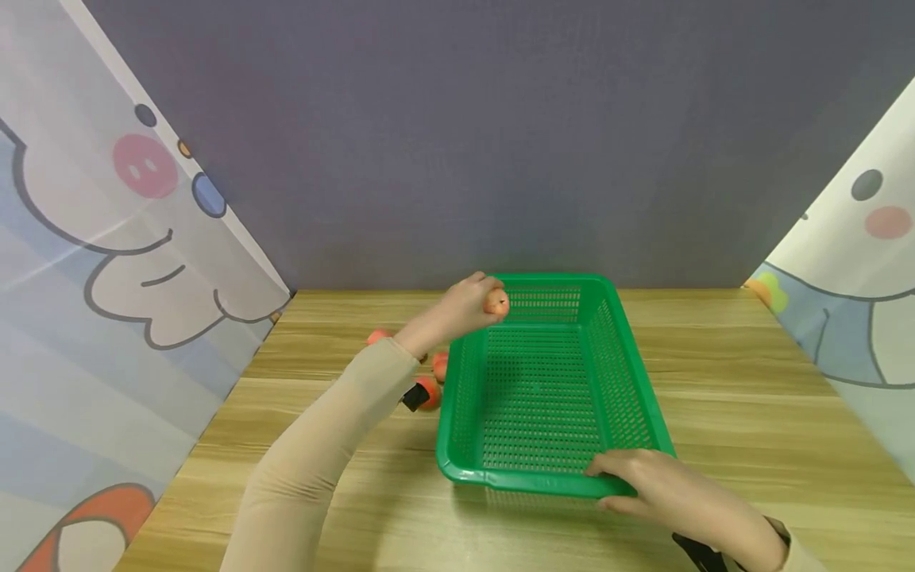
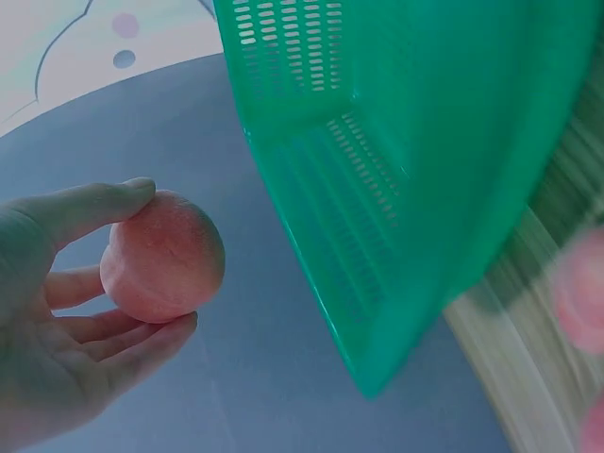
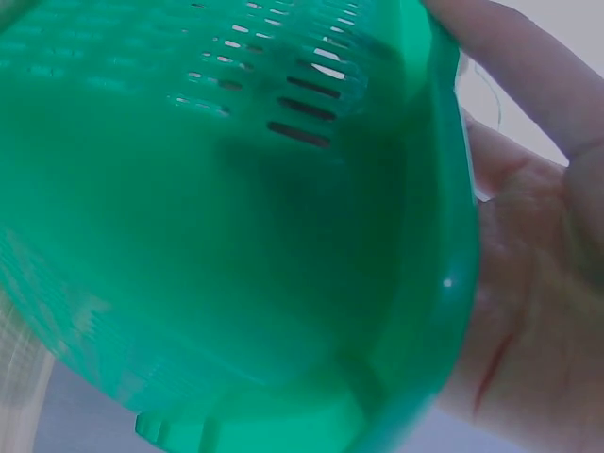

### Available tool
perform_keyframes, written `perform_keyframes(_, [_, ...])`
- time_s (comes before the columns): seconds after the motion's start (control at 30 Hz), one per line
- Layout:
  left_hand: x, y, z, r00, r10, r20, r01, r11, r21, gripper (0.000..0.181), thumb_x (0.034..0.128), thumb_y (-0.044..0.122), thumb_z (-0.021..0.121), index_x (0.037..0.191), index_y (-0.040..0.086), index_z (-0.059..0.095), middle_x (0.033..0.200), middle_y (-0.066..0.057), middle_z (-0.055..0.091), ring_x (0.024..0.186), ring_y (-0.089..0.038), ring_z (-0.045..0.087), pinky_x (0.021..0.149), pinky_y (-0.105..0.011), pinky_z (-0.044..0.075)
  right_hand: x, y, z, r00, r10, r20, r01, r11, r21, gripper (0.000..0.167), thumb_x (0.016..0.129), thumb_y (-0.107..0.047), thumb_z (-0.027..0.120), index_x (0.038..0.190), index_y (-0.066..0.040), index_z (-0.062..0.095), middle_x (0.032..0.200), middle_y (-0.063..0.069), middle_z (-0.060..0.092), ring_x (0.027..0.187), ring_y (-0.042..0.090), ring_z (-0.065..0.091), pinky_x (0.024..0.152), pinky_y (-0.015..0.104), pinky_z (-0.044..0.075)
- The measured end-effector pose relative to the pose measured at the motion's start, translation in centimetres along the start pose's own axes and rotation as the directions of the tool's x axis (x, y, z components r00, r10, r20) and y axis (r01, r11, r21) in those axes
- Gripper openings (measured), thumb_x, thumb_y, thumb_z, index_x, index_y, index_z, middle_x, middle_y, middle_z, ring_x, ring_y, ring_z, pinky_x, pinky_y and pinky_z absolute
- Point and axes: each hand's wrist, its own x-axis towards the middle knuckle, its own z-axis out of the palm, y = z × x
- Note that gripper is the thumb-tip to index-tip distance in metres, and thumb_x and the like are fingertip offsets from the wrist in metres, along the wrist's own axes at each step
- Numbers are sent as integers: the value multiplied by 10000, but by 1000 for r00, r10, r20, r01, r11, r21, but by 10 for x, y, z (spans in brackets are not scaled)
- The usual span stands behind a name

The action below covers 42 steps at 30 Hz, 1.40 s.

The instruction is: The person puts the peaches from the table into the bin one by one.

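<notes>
My left hand (image 1: 465,308) holds a peach (image 1: 496,302) between thumb and fingers, above the far left rim of a green plastic basket (image 1: 646,381). In the left wrist view, the peach (image 2: 162,257) is pinkish-red and rounded, with the thumb on one side and fingers on the other. At the basket's near right corner, my right hand (image 1: 654,488) grips the rim, thumb and fingers on either side of it. The right wrist view shows the palm (image 3: 538,283) close against the green rim (image 3: 453,255). The basket's slotted floor (image 1: 539,397) is visible.
Left of the basket, on the wooden table (image 1: 750,445), lie more peaches (image 1: 429,393), partly hidden by my left arm. A dark grey panel (image 1: 500,143) stands behind the table. Cartoon-printed cloths (image 1: 64,318) hang on both sides.
</notes>
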Motion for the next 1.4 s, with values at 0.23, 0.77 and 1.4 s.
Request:
perform_keyframes(0.23, [27, 17, 4, 999, 28, 35, -27, 999, -16, 447, 807, 202, 629, 1183, -7, 508, 1113, -109, 530, 840, -157, 466, 670, -242, 403, 0, 0, 0, 1000, -7, 6, 7, 1000, -2, 255, 815, -324, 604, 994, -143, 607, 979, 4, 635, 870, 152, 608, 659, 272, 505])
perform_keyframes(0.77, [79, 38, 37, 996, 8, 86, -2, 998, -63, 514, 813, 258, 634, 1240, 23, 474, 1148, -76, 521, 873, -132, 467, 628, -210, 372, 0, 1, 1, 1000, 3, -7, -3, 1000, -4, 208, 801, -300, 627, 961, -168, 606, 950, -42, 632, 849, 90, 592, 644, 267, 496])
perform_keyframes(1.4, [107, 40, 84, 985, -43, 166, 51, 998, -41, 530, 819, 260, 628, 1280, 67, 452, 1217, -32, 513, 1007, -130, 500, 722, -203, 406, 0, 2, 1, 999, -23, -22, 23, 1000, -7, 199, 790, -268, 644, 951, -155, 607, 935, -43, 631, 826, 74, 590, 625, 242, 495])
